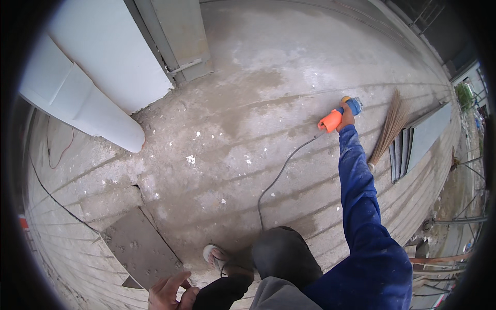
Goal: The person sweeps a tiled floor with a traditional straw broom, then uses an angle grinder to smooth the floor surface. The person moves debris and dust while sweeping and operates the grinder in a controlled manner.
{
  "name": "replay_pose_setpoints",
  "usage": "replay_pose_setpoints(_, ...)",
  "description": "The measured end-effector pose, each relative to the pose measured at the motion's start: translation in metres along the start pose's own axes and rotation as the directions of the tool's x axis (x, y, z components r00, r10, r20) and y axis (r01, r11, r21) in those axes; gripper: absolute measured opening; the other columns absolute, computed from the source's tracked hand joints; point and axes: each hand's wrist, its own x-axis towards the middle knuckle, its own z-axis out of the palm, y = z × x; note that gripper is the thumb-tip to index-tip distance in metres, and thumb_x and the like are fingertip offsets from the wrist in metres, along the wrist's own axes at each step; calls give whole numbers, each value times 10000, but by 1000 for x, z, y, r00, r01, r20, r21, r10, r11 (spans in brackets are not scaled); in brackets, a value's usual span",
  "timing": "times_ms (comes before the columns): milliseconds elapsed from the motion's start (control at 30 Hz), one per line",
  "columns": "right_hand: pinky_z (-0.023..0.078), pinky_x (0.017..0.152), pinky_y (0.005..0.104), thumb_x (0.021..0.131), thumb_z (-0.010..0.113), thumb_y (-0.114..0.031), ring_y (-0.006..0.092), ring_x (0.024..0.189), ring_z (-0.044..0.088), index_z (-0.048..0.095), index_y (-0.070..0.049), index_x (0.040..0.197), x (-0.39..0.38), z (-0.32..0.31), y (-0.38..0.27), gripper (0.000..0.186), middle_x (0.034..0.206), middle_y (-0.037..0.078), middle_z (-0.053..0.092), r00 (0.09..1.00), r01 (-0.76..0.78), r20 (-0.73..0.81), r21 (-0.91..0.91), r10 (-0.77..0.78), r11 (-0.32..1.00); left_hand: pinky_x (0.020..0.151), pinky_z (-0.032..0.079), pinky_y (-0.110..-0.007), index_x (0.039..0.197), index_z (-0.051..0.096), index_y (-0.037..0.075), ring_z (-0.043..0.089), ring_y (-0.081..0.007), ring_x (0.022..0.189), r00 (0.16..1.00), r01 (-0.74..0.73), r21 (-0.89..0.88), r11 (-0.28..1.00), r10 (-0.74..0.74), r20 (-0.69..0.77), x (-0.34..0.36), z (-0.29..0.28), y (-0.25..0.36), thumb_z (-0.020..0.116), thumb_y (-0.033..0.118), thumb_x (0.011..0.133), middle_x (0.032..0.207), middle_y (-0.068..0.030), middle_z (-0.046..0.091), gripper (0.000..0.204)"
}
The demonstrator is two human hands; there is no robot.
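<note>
1. Right sleeve [359,188]: deep blue cloth, long, running to the wrist; creased along the forearm, with pale dusty smudges and small light specks.
2. Shoulder area [380,271]: same blue fabric, loose cut, a few light specks.
3. Right hand [347,118]: bare.
4. Left hand [168,293]: bare.
5. Black cloth [222,293] near the left hand: plain; whether sleeve or trouser leg cannot be determined.
6. Knee covering [285,254]: dark grey, smooth, rounded.
7. Lap cloth [281,296]: lighter grey, folded.
8. Footwear [208,251]: open, pale sole; finer detail too small to establish.
</note>
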Motion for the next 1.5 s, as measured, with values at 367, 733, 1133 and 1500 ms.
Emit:
replay_pose_setpoints(367,609,606,401,838,867,-196,214,682,681,666,-15,1115,-175,-54,79,388,908,82,680,846,144,483,-614,225,776,734,583,-405,1169,723,-10,756,-346,775,973,-229,53,972,229,1,21,8,25,827,53,846,840,-161,749,345)
replay_pose_setpoints(733,599,586,425,880,851,-244,234,630,682,642,-25,1079,-111,-16,38,362,830,86,669,950,-54,267,-367,161,929,729,576,-418,1172,724,16,739,-354,778,965,-251,72,965,255,-57,3,7,33,833,76,857,846,-136,748,339)
replay_pose_setpoints(1133,607,607,373,844,885,-169,182,673,685,622,-26,1130,-264,-161,95,414,901,57,669,872,132,427,-677,240,724,734,555,-408,1192,723,1,718,-323,766,981,-173,54,983,177,-78,8,1,42,825,76,867,834,-145,731,349)
replay_pose_setpoints(1500,606,624,404,872,845,-252,233,676,695,621,-27,1139,-159,-170,35,414,862,82,662,977,-47,168,-436,133,899,735,547,-400,1188,700,-43,713,-326,768,978,-206,32,978,207,-39,14,8,32,812,116,888,837,-168,718,358)
